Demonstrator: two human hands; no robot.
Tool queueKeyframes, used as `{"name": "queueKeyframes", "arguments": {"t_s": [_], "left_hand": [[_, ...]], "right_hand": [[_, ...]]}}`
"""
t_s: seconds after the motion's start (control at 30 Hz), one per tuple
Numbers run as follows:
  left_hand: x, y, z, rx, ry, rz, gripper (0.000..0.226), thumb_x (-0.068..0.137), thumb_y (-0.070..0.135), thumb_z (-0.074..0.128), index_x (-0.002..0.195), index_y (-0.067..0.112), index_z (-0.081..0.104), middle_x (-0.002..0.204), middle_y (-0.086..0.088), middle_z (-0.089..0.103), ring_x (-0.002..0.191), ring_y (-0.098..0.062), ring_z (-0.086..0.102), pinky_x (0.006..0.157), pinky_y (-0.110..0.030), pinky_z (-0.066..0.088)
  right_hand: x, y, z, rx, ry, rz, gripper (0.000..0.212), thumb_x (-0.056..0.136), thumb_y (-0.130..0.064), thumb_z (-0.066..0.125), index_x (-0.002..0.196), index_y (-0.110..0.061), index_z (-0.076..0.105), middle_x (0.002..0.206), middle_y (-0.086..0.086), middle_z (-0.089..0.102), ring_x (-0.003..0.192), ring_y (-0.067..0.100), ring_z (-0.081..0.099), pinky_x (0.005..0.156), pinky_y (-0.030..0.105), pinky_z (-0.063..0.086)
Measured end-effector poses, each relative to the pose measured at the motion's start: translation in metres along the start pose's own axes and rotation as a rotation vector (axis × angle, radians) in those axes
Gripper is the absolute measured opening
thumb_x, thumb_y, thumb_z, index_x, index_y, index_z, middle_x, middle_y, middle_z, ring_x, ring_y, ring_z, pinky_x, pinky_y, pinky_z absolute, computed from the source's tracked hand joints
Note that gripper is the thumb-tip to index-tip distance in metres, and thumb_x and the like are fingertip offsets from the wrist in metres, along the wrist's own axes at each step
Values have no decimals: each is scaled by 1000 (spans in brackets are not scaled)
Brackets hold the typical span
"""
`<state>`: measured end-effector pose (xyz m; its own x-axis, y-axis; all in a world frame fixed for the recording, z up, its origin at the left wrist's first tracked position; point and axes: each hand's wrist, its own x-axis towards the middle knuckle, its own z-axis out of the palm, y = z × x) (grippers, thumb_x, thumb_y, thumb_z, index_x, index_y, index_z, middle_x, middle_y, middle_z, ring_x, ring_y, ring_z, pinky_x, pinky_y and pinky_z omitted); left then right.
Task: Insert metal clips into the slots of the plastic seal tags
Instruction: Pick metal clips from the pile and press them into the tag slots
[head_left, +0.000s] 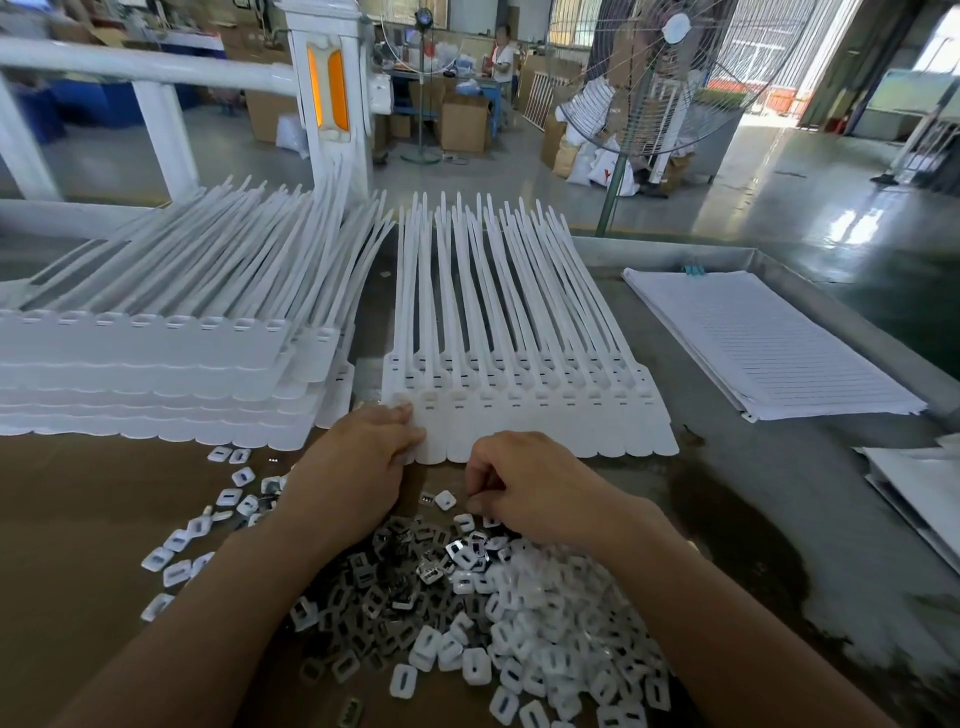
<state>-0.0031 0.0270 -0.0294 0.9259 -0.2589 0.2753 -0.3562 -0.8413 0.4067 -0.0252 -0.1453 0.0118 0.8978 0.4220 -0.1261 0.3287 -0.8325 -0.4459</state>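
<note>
Item 1: sheet of seal tags (524, 421), white plastic, about ten tags joined side by side. Each has a flat scalloped label end toward me, a small raised head with a slot above it, and a long thin tail pointing away. It lies flat on the metal table (769, 519), directly in front of me, on top of other sheets of the same kind.

Item 2: my left hand (358, 462), at the sheet's near left corner. Thumb on top of the end tag, fingers close together and curled over its edge, gripping it.

Item 3: my right hand (524, 488), just below the sheet's label edge. Fingers curled in, thumb and forefinger tips drawn together; I cannot tell whether a clip is between them.

Item 4: metal clips (384, 577), small, shiny and square, heaped loose between my forearms.

Item 5: white plastic caps (550, 629), square with a dark slot, piled beside and over the clips; more are scattered left on the brown cardboard (67, 519).

Item 6: stacked tag sheets (156, 374), several layers, to my left.

Item 7: ruled paper (769, 343), a stack, to my right.
</note>
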Motion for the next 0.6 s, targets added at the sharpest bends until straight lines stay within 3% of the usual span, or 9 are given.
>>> {"name": "queueKeyframes", "arguments": {"t_s": [0.1, 0.2, 0.3, 0.43, 0.6], "left_hand": [[0, 1, -1, 6, 7, 11, 31, 95, 18, 43, 122, 21, 58, 142, 7, 40, 131, -8, 32, 102, -14, 18], [0, 2, -1, 16, 14, 17, 32, 95, 18, 42, 122, 21, 58, 143, 7, 39, 131, -8, 33, 94, -5, 13], [-1, 4, -2, 34, 25, 21, 32, 95, 17, 42, 121, 22, 59, 142, 7, 40, 129, -8, 35, 90, -3, 13], [-2, 8, -3, 50, 47, 45, 31, 94, 17, 42, 119, 21, 60, 139, 5, 44, 125, -11, 40, 95, -11, 22], [-4, 11, -5, 51, 38, 68, 27, 92, 12, 46, 110, 16, 66, 129, 1, 55, 117, -12, 48, 84, 1, 11]], "right_hand": [[-1, 2, 2, 43, 11, -37, 10, 87, -16, 60, 82, -21, 53, 74, -16, 51, 68, 1, 46, 56, 8, 34], [-1, 5, 4, 74, 23, -62, 8, 85, -12, 61, 90, -19, 62, 82, -12, 60, 71, -2, 48, 61, 7, 36], [-1, 8, 4, 121, 59, -54, 9, 84, -12, 62, 87, -18, 67, 72, -18, 55, 65, -5, 50, 59, 5, 39], [1, 11, -2, 229, 149, 20, 15, 85, -12, 60, 78, -25, 60, 72, -19, 56, 66, -7, 52, 59, -1, 39], [13, 10, -16, 211, 221, 71, 20, 86, -15, 60, 72, -29, 56, 70, -17, 56, 66, -5, 52, 54, 4, 39]]}}
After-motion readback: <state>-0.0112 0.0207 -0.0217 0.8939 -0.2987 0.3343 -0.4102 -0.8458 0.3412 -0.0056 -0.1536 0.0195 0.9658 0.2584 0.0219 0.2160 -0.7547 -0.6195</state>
